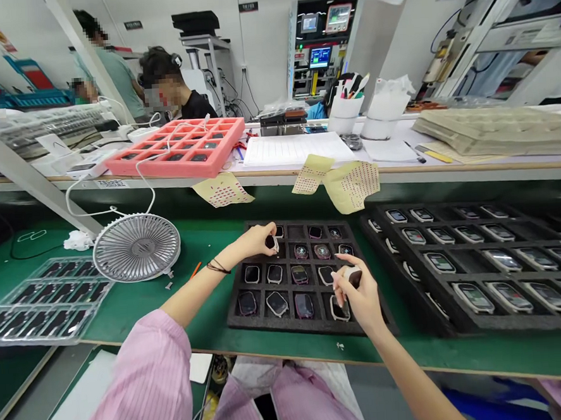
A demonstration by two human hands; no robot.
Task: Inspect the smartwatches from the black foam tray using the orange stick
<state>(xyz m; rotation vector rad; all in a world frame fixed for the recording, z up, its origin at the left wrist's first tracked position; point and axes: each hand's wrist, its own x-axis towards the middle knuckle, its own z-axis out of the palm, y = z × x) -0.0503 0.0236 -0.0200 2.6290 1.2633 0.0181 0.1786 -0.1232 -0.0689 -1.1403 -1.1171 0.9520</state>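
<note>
A black foam tray [287, 323] lies in front of me on the green table, with smartwatch cases in most of its compartments. My left hand [254, 242] is at the tray's far left corner, its fingers closed on a watch case [272, 242]. Over the right side of the tray, my right hand [361, 290] grips another watch case [353, 276] between thumb and fingers. Below it sits a silver-framed watch case [340, 309] in the near right compartment. Some screens in the middle columns are lit. The far-row compartment [293, 233] near my left hand holds no watch.
Stacked black foam trays [422, 277] with more watches stand at the right. To the left are a round fan [138, 247] and a clear plastic tray [48, 297] of dark parts. A shelf behind bears a pink foam tray [183, 165] and papers [300, 148]. Co-workers [168, 77] are beyond.
</note>
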